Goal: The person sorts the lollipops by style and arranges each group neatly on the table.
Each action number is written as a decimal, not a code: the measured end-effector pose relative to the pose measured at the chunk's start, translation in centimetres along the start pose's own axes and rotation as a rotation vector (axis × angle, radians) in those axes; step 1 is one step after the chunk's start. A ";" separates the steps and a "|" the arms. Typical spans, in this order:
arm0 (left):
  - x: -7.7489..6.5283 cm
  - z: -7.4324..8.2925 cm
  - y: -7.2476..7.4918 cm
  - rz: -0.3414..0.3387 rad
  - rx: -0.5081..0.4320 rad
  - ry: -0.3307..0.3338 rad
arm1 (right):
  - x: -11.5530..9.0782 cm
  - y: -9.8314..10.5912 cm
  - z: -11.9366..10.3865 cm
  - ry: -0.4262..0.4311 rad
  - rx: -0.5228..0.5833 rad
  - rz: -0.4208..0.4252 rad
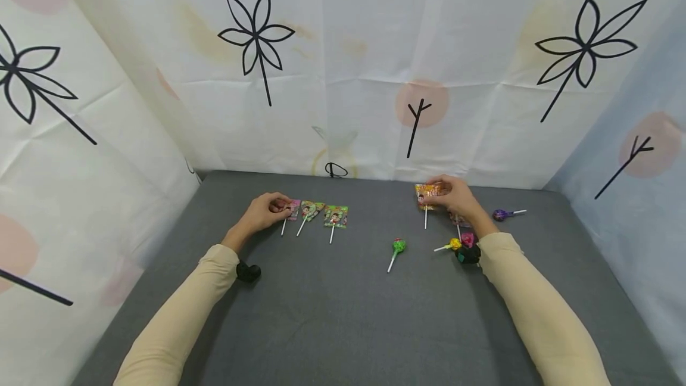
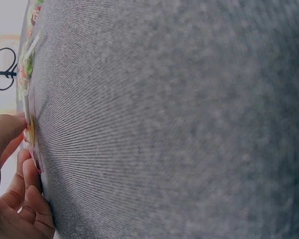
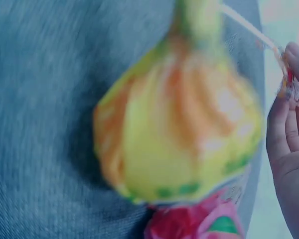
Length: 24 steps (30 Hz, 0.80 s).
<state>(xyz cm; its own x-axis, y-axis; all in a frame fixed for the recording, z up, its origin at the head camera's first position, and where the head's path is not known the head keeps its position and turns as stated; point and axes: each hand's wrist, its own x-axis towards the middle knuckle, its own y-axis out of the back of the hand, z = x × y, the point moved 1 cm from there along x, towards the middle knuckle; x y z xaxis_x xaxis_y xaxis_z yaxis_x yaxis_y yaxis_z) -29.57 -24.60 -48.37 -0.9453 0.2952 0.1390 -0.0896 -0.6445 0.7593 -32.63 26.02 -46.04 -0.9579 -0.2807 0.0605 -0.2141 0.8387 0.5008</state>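
Observation:
My left hand (image 1: 262,212) pinches a lollipop in a flat pink wrapper (image 1: 293,209) at the left of the grey table, its white stick toward me. In the left wrist view, the thumb and fingertips meet at that lollipop's wrapper (image 2: 31,133). Right beside it lie two lollipops in flat green wrappers, one overlapping another wrapper (image 1: 309,209) and one apart (image 1: 336,217). On the other side my right hand (image 1: 457,196) grips the edge of an orange-wrapped lollipop (image 1: 424,195), stick pointing down. Under the right wrist sits another flat-wrapped lollipop (image 1: 460,219), partly hidden.
A green round lollipop (image 1: 399,246) lies between the hands. Near the right forearm are a yellow one (image 1: 455,243), large and blurred in the right wrist view, and a pink one (image 1: 468,239). A purple one (image 1: 501,215) lies farther right. Printed cloth (image 1: 364,64) walls the table.

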 end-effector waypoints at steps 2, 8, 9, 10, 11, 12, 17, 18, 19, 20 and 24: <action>0.0 0.1 0.0 0.001 -0.001 -0.004 | -0.2 0.0 -0.3 0.011 0.042 0.008; 0.0 -0.1 0.0 0.002 -0.010 0.000 | -1.2 0.3 -1.7 0.015 0.204 -0.002; 0.0 -0.1 -0.1 0.000 -0.009 -0.002 | -1.4 0.4 -1.9 0.010 0.218 0.002; 0.0 -0.2 -0.1 0.000 -0.012 -0.002 | -1.5 0.4 -2.1 0.012 0.221 0.010; 0.0 -0.3 -0.1 -0.001 -0.014 -0.001 | -1.7 0.5 -2.2 0.013 0.218 0.020; 0.0 -0.3 -0.1 -0.004 -0.016 0.000 | -1.8 0.5 -2.3 0.015 0.206 0.033; 0.0 -0.4 -0.1 -0.012 -0.018 0.003 | -2.3 0.4 -2.6 0.023 0.203 0.085; 0.0 -0.4 -0.1 -0.011 -0.016 0.002 | -2.5 0.3 -2.7 0.026 0.216 0.089; 0.1 -0.4 -0.1 -0.012 -0.015 0.001 | -2.6 0.2 -2.8 0.031 0.222 0.092; 0.1 -0.4 -0.1 -0.011 -0.014 -0.001 | -2.7 0.1 -2.8 0.035 0.227 0.094; 0.0 -0.4 -0.1 -0.010 -0.014 -0.002 | -2.9 -0.3 -3.1 0.036 0.249 0.091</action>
<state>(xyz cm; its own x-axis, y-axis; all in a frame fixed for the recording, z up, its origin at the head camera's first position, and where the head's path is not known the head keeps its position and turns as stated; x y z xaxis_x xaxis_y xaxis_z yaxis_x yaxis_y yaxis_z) -29.69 -24.81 -48.72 -0.9436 0.3030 0.1331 -0.1032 -0.6514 0.7517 -29.16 25.17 -43.70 -0.9688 -0.2120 0.1282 -0.1727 0.9490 0.2639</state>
